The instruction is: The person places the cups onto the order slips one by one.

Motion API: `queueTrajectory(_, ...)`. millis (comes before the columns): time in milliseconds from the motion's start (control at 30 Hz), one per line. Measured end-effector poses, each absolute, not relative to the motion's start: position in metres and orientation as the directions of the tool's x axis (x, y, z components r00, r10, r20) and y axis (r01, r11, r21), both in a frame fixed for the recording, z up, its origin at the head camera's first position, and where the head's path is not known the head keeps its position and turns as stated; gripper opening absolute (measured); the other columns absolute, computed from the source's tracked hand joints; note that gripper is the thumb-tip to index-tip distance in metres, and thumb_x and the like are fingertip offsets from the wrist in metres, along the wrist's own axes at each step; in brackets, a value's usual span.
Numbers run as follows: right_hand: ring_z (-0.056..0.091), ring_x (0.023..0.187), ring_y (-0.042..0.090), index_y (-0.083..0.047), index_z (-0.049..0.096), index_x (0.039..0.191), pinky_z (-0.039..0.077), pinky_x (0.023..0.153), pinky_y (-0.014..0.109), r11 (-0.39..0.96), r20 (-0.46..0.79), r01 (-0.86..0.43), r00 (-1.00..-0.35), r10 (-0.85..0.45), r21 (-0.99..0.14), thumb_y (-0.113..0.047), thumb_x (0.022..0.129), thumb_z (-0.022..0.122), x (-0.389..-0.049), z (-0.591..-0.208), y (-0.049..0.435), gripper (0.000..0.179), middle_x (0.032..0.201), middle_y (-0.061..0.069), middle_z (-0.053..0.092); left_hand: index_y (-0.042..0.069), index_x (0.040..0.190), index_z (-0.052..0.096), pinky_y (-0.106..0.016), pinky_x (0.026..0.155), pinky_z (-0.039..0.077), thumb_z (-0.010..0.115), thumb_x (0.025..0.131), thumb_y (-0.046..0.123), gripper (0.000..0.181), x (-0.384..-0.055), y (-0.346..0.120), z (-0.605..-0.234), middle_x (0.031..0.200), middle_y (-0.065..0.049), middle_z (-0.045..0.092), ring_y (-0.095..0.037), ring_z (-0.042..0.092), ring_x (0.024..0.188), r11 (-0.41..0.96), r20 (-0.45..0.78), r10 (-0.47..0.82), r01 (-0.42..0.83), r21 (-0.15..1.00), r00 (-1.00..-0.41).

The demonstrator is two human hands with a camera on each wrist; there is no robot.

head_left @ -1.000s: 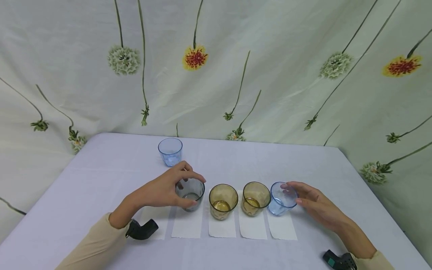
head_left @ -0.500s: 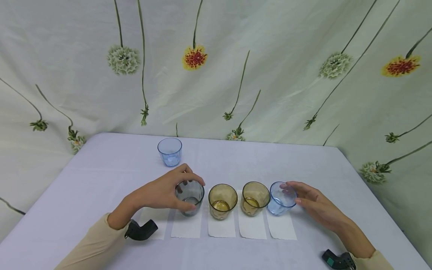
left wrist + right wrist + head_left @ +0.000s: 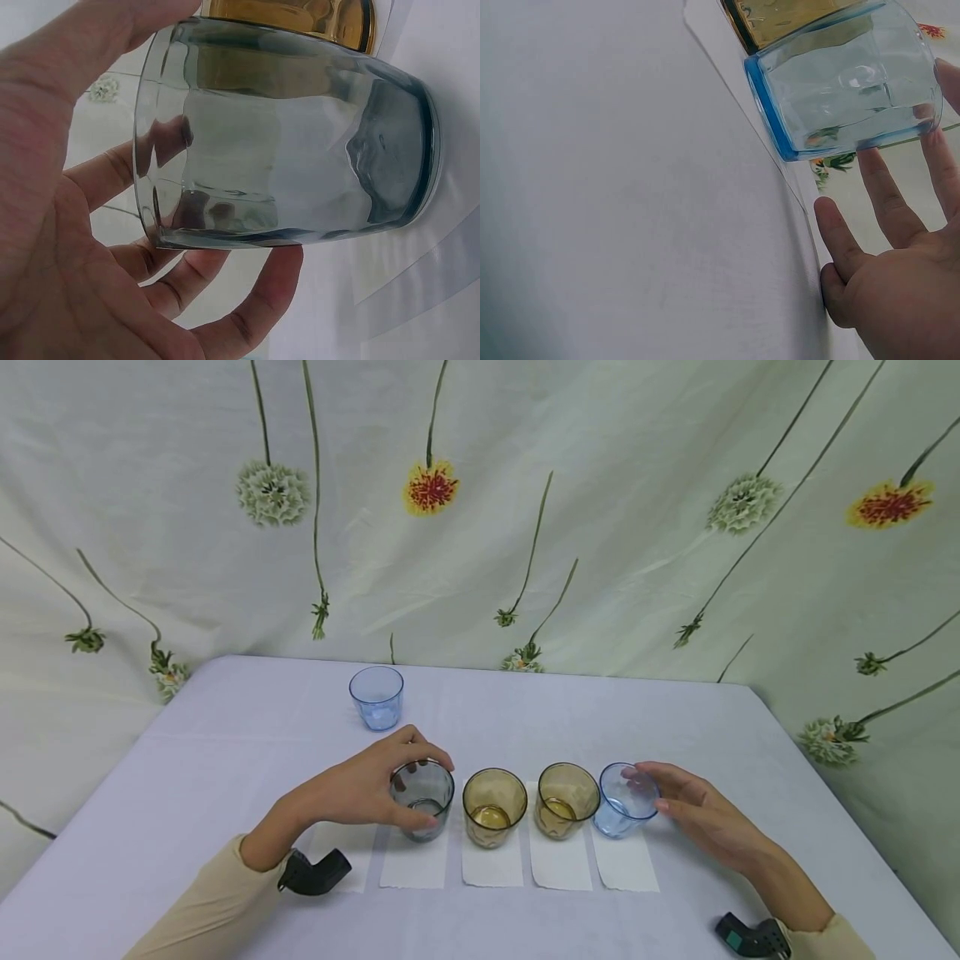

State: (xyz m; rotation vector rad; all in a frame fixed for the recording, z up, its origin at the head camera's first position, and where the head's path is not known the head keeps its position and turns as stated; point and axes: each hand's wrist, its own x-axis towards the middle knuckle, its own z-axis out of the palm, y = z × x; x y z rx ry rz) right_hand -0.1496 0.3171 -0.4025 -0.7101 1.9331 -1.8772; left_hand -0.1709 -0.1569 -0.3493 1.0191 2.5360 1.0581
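In the head view, my left hand [image 3: 375, 781] holds a grey tinted glass [image 3: 424, 827], thumb in front and fingers behind its rim. The left wrist view has this glass [image 3: 300, 157] upright, its base at or very close to the tabletop. My right hand [image 3: 708, 814] is at a blue glass [image 3: 618, 827] on the right end of the row, thumb and fingertips on its rim and side. Two amber glasses, one left [image 3: 491, 835] and one right [image 3: 562, 827], stand between them; the right one is against or very near the blue glass.
Several white paper strips [image 3: 492, 870] lie side by side under and in front of the row. Another blue glass [image 3: 377, 697] stands farther back, beyond my left hand. A white cloth covers the table [image 3: 480, 927]; a flower-printed curtain [image 3: 630, 485] hangs behind its far edge.
The left hand and grey glass have shifted slightly down and nearer to me, then stayed almost still. The right hand and the other glasses have not visibly moved.
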Motion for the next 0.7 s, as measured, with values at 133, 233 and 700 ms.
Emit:
queueTrajectory(133,0.041,0.139,-0.001,0.0,0.037,0.151,0.033,0.108,0.011,0.004,0.082,-0.102,-0.816,-0.573,-0.995,0.003,0.104,0.041,-0.1495,-0.4024,0.3171,0.047,0.148,-0.008,0.053,0.032,0.124,0.062,-0.031,0.083,0.051,0.083,0.078,0.047,0.053,-0.1709,-0.1573,-0.3493,0.112,0.001,0.051,-0.018,0.053,0.106,0.506,0.068,0.67,0.521,0.687,-0.74)
queueTrajectory(233,0.041,0.139,-0.001,-0.001,0.037,0.151,0.033,0.108,0.011,0.005,0.085,-0.107,-0.815,-0.574,-0.994,0.003,0.104,0.041,-0.1499,-0.4033,0.3174,0.048,0.148,-0.007,0.053,0.032,0.125,0.062,-0.031,0.083,0.051,0.083,0.078,0.048,0.054,-0.171,-0.1574,-0.3491,0.112,0.001,0.051,-0.018,0.053,0.106,0.509,0.068,0.67,0.524,0.683,-0.739)
queueTrajectory(700,0.041,0.14,-0.001,0.0,0.036,0.151,0.033,0.109,0.011,-0.007,0.093,-0.109,-0.811,-0.577,-0.994,0.004,0.104,0.041,-0.1499,-0.4036,0.3177,0.048,0.149,-0.007,0.053,0.035,0.124,0.061,-0.031,0.084,0.05,0.083,0.078,0.049,0.053,-0.1707,-0.1578,-0.3496,0.112,0.001,0.051,-0.017,0.053,0.105,0.513,0.073,0.665,0.526,0.678,-0.743)
